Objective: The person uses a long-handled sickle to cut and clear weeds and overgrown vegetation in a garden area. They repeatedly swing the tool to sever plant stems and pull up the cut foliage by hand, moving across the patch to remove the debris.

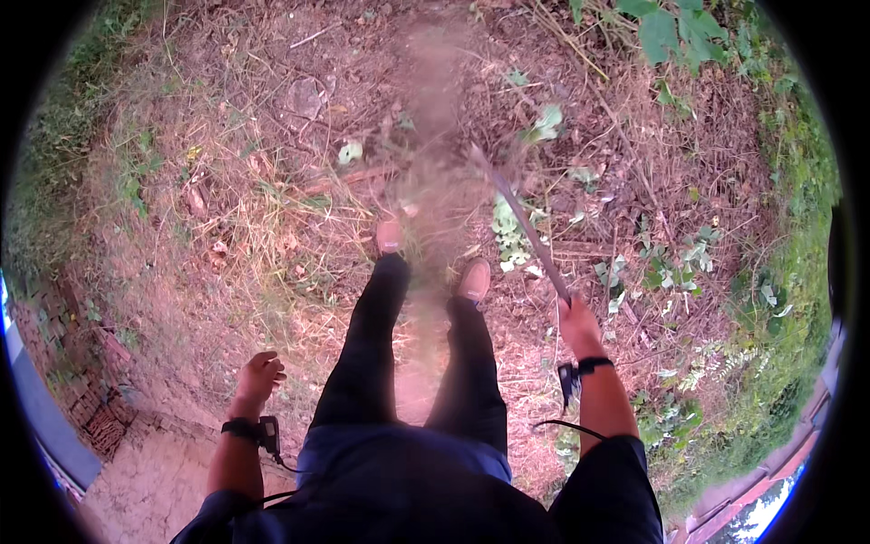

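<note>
My right hand (pixel 579 324) is closed around the lower end of a long, thin, grey-brown stick-like tool (pixel 524 225). The tool slants up and to the left over the ground in front of my feet. Its far tip blurs near the middle of the view, so I cannot tell whether it is a blade or plain wood. Off to the left hangs my left hand (pixel 260 377), with nothing in it and its fingers loosely bent and apart. Pale green cut leaves (pixel 510 238) lie beside the tool, close to my right shoe (pixel 475 279).
Dry grass and leaf litter cover the reddish ground around my left shoe (pixel 389 237). Leafy plants (pixel 680 32) grow at the far right, with green grass (pixel 797 272) along the right side. Stacked bricks (pixel 101 422) and a pale slab (pixel 154 480) are at the lower left.
</note>
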`<state>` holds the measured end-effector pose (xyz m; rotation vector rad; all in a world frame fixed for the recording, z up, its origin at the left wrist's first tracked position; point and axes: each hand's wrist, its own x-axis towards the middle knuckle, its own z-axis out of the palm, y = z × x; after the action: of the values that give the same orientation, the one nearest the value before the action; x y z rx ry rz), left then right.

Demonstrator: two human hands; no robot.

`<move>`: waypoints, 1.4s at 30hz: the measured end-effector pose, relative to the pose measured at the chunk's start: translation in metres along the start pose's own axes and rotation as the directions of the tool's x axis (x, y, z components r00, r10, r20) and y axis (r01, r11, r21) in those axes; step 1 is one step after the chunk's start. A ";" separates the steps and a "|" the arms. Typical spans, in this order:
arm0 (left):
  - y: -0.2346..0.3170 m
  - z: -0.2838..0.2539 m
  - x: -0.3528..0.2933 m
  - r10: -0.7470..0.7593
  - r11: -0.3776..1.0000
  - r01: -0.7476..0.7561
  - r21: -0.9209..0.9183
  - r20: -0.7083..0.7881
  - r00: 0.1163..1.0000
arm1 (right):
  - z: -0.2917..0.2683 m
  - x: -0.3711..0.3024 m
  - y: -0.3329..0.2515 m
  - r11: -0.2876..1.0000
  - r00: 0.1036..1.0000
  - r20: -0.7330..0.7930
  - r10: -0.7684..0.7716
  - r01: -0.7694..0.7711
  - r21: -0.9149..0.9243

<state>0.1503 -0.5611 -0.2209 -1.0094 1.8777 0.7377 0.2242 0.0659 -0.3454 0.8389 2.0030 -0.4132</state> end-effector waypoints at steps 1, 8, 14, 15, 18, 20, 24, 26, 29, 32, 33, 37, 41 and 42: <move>0.004 0.008 -0.001 0.032 0.999 -0.032 0.007 0.009 0.999 | 0.002 -0.015 0.029 1.000 1.000 -0.006 -0.014 0.013 -0.026; 0.039 0.033 -0.027 0.139 0.988 -0.144 0.054 0.090 0.986 | 0.038 -0.101 0.118 1.000 0.995 -0.099 -0.021 0.022 0.010; 0.052 0.022 -0.006 0.122 0.988 -0.127 0.084 0.061 0.991 | 0.046 -0.137 0.057 0.940 0.995 -0.052 0.079 -0.057 0.336; 0.052 0.020 0.000 0.096 0.994 -0.099 0.041 0.069 0.993 | 0.040 -0.124 0.036 0.869 0.997 0.007 0.075 -0.069 0.489; 0.049 0.009 0.017 0.101 0.993 -0.107 0.040 0.134 0.986 | 0.030 -0.053 -0.056 0.822 0.993 -0.018 0.115 -0.085 0.564; 0.045 -0.003 0.024 0.092 0.996 -0.094 0.007 0.118 0.989 | 0.021 -0.002 -0.127 0.734 0.988 -0.155 0.007 0.100 0.672; 0.030 -0.031 0.030 0.038 0.999 -0.036 -0.026 0.088 0.995 | 0.018 0.072 -0.259 0.600 0.966 -0.254 0.052 0.173 0.781; 0.023 -0.041 0.033 0.054 0.997 -0.050 -0.057 0.085 0.995 | 0.024 0.077 -0.304 0.614 0.980 -0.186 0.068 0.106 0.782; 0.021 -0.046 0.036 0.018 0.996 -0.011 -0.091 0.076 0.997 | 0.067 0.019 -0.321 0.706 0.997 -0.011 -0.081 0.065 0.706; 0.039 -0.034 0.042 0.028 0.984 -0.001 -0.176 0.153 0.988 | 0.127 -0.072 -0.313 0.930 0.941 0.077 -0.330 0.310 0.198; 0.050 -0.026 0.043 -0.010 0.983 0.041 -0.178 0.168 0.986 | 0.141 -0.098 -0.308 0.906 0.895 0.164 -0.414 0.389 0.165; 0.105 0.038 0.046 -0.028 0.981 0.114 -0.160 0.458 0.889 | 0.147 -0.148 -0.298 0.876 0.885 0.109 -0.453 0.418 0.241; 0.154 0.116 0.043 0.247 0.952 -0.029 -0.306 0.704 0.666 | 0.114 -0.154 -0.316 0.882 0.913 0.146 -0.381 0.312 0.353; 0.165 0.129 0.044 0.282 0.957 -0.164 -0.241 0.627 0.726 | 0.106 -0.152 -0.321 0.864 0.915 0.048 -0.402 0.360 0.352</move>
<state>0.0473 -0.3921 -0.3026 -0.5032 1.3261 1.2340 0.1203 -0.2853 -0.2861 0.5925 2.0118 -1.0373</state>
